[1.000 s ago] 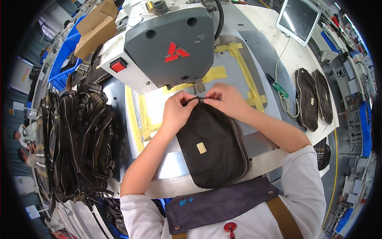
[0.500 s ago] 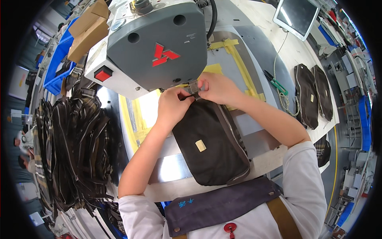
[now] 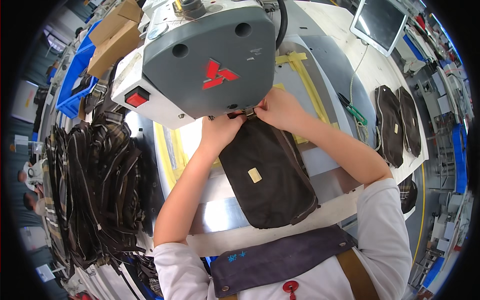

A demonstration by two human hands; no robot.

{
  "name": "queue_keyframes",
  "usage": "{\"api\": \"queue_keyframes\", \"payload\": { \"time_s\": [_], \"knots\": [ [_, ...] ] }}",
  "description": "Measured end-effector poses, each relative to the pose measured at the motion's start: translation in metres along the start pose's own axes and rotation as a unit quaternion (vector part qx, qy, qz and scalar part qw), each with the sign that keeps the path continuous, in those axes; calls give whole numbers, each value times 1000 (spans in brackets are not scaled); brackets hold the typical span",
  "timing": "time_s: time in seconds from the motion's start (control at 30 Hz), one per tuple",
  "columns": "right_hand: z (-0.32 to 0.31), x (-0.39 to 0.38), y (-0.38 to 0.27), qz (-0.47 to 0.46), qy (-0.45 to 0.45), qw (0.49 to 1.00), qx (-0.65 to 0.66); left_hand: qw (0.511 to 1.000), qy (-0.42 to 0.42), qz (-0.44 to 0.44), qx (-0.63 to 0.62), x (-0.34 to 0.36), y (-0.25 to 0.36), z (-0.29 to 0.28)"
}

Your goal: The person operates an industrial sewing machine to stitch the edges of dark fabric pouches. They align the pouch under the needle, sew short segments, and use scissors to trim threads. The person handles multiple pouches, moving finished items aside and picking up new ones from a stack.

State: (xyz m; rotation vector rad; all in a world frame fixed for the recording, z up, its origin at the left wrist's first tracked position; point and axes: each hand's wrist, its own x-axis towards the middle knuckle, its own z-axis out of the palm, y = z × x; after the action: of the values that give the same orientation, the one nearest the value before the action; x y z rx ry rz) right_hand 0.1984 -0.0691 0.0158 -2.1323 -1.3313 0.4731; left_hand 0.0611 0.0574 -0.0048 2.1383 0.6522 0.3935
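Note:
A dark brown zippered pouch (image 3: pixel 265 185) with a small cream label lies over the machine bed, its top end under the head of a grey and white sewing machine (image 3: pixel 200 57). My left hand (image 3: pixel 220 130) pinches that top end just left of the small metal clamp (image 3: pixel 250 113). My right hand (image 3: pixel 277 112) is closed on the same end at the right of the clamp, its fingertips partly hidden under the head. The pale plate around them (image 3: pixel 315 150) carries strips of yellow tape.
Piled plaid and dark zippered pieces (image 3: pixel 90 190) fill the left, below a blue bin (image 3: pixel 72 102) and cardboard box (image 3: pixel 111 42). Green-handled snips (image 3: pixel 355 110), two pouches (image 3: pixel 387 135) and a tablet (image 3: pixel 377 25) are on the right. Other people (image 3: pixel 31 200) sit at far left.
Both hands have moved forward with the pouch, carrying its top end in under the machine head to the clamp. More of the fingertips is now hidden.

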Motion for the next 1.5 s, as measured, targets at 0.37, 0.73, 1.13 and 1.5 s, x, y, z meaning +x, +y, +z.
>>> {"api": "queue_keyframes", "payload": {
  "time_s": [0.37,0.73,1.13,1.5],
  "knots": [
    [22,-13,28,-329,93,928,-149,998,28,36,32,-4,-1,0],
    [16,-16,17,-381,90,894,-219,996,32,77,35,0,-14,3],
    [26,-22,20,-306,108,934,-148,940,49,275,195,-51,4,2],
    [-1,-14,6,-4,-20,998,-59,947,-9,274,165,-45,4,-9]
  ]
}}
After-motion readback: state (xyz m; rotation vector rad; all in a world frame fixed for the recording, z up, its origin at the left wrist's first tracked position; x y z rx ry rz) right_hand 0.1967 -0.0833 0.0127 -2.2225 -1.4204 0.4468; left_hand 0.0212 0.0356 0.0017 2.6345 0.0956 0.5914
